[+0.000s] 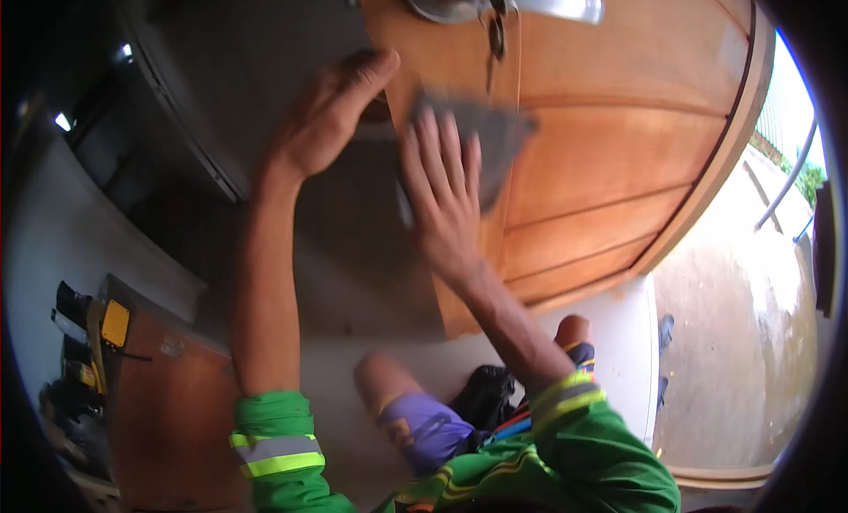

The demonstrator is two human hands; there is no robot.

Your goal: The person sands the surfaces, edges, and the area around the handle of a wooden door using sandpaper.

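Observation:
A wooden door (609, 169) with horizontal panel grooves stands in front of me. My right hand (446, 182) lies over a dark grey sheet that looks like sandpaper (501, 142), fingers straight, pressing it to the door face close to the edge. Part of the sheet is hidden under the palm, and its outline is blurred. My left hand (331, 116) is at the door's narrow edge, above and to the left of my right hand. Its thumb side shows, and the other fingers are mostly hidden or blurred as they hold the edge.
Above my hands, a metal lever handle (561, 1) has keys (496, 38) hanging from its lock. At lower left, a brown wooden surface (172, 407) bears a yellow device (115, 323) and other items. A black bag (486, 396) lies near my legs. Bright outdoor paving (724, 336) is at right.

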